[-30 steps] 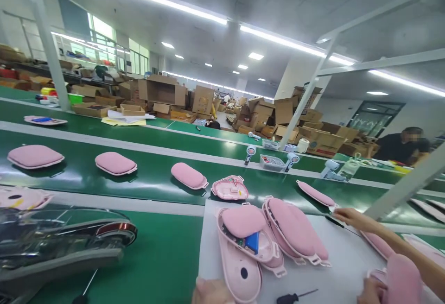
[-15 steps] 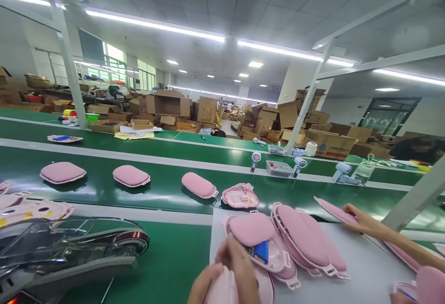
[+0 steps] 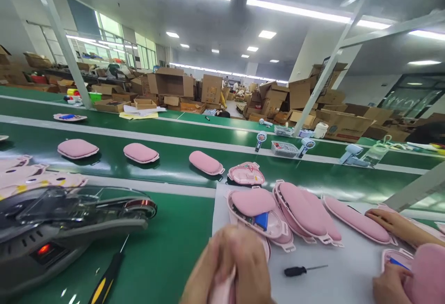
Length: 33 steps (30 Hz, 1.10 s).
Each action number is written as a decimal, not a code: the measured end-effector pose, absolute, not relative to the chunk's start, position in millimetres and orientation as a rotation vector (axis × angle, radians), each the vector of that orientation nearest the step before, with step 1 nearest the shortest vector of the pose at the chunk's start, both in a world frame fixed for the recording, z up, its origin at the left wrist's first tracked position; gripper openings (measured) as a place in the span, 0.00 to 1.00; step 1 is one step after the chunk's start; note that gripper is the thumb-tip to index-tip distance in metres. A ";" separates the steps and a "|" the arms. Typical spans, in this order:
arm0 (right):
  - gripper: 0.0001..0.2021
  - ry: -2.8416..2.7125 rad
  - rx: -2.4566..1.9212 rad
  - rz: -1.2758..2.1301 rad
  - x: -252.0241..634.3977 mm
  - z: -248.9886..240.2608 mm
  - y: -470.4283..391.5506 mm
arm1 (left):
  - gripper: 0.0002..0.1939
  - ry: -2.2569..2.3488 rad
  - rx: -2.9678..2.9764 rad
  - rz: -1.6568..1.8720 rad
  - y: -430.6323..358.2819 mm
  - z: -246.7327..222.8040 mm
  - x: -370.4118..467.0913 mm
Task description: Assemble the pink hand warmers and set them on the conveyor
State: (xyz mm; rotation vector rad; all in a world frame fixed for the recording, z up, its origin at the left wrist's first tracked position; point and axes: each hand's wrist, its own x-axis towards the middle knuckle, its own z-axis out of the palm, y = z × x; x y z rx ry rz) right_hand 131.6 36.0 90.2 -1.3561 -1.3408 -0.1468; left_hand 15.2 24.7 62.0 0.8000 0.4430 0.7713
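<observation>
At the bottom middle, my left hand (image 3: pixel 200 274) and my right hand (image 3: pixel 252 264) are closed together around a pink casing (image 3: pixel 221 290). My fingers cover most of it. Just beyond them lies an opened pink casing (image 3: pixel 278 225) with a blue battery-like block (image 3: pixel 261 221) inside and a pink padded cover (image 3: pixel 253 202) resting over it. More padded pink casings (image 3: pixel 302 211) overlap to its right on a white sheet (image 3: pixel 313 288). A small black screwdriver (image 3: pixel 295 271) rests on that sheet, right of my hands.
A co-worker's hands (image 3: pixel 389 285) handle pink casings at the right. A tape-dispenser-like machine (image 3: pixel 79 234) and a yellow-black screwdriver (image 3: pixel 106 281) are at left. Pink casings (image 3: pixel 78 148) sit along the green belt (image 3: pixel 111 169). A slanted post (image 3: pixel 417 183) stands at right.
The view has tilted down and turned a little. My hands have closed further over the pink casing. The co-worker's far casing now lies on the sheet, and both screwdrivers have come into sight.
</observation>
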 end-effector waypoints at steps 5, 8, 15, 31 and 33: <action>0.30 -1.147 -1.374 0.239 125.2 72.4 55.7 | 0.33 0.553 0.840 0.546 48.5 77.0 13.4; 0.27 -1.101 -1.355 0.296 144.5 65.2 45.4 | 0.36 0.661 0.841 0.347 55.1 66.3 5.0; 0.11 -1.820 -1.343 0.323 167.9 39.7 -20.5 | 0.31 0.712 1.070 0.156 59.3 57.3 -21.8; 0.12 -1.590 -1.649 -0.162 138.0 3.6 -34.3 | 0.10 1.232 2.442 1.133 15.1 3.9 10.7; 0.13 -1.520 -1.669 -0.225 132.7 3.3 -30.0 | 0.10 1.262 2.373 1.182 19.4 6.0 13.4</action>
